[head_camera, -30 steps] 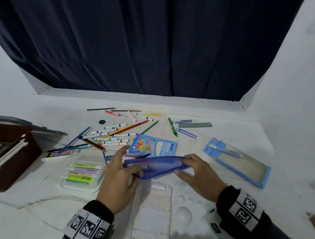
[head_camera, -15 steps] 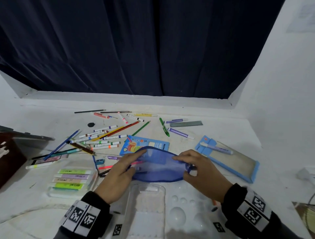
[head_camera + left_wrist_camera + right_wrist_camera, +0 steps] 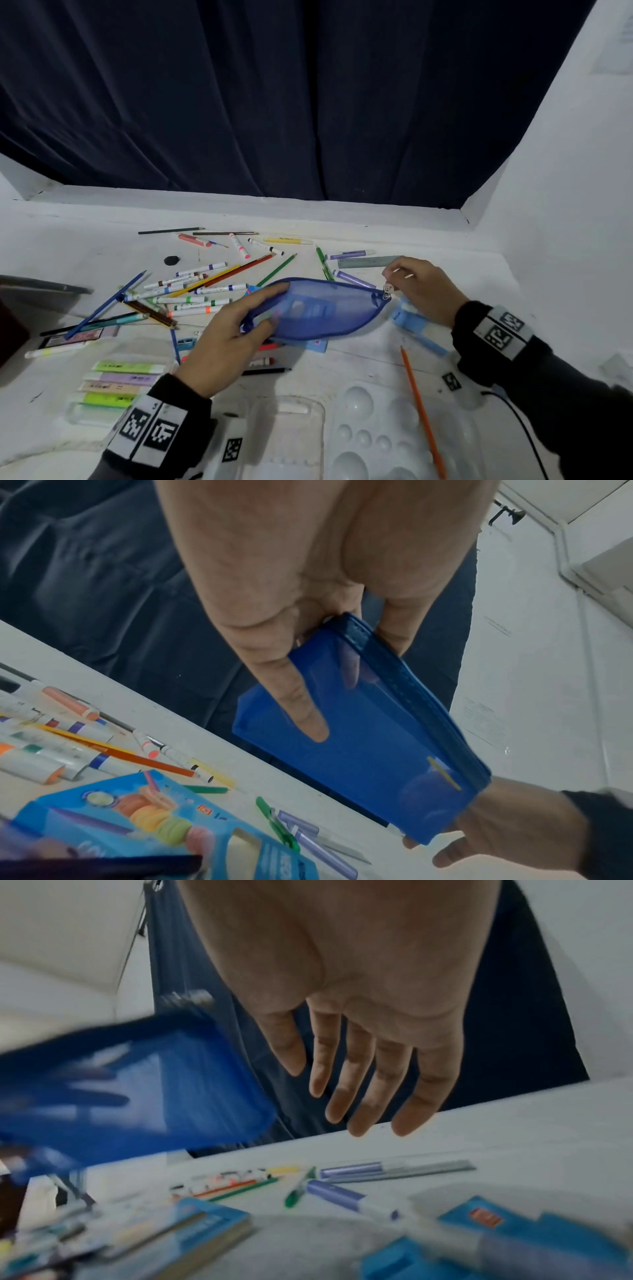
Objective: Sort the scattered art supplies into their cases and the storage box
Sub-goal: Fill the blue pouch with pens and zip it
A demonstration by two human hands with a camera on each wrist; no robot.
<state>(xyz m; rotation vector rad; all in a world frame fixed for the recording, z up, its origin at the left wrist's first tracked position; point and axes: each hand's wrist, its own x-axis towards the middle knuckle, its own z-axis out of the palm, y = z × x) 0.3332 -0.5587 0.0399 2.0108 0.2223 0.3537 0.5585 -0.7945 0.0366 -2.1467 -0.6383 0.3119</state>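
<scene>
Above the table (image 3: 342,359), my left hand (image 3: 222,339) grips the pouch (image 3: 322,308), lengthwise left-right; right hand (image 3: 421,287), fingers relaxed, beside its zipper end.

L hand (image 3: 274,610) pinches blue pouch (image 3: 363,745) | R hand (image 3: 507,829) at far end | markers (image 3: 68,739) below

I see a see-through blue mesh pouch (image 3: 322,308) with a metal zip pull (image 3: 387,288); glossy plastic palette (image 3: 376,435).
</scene>
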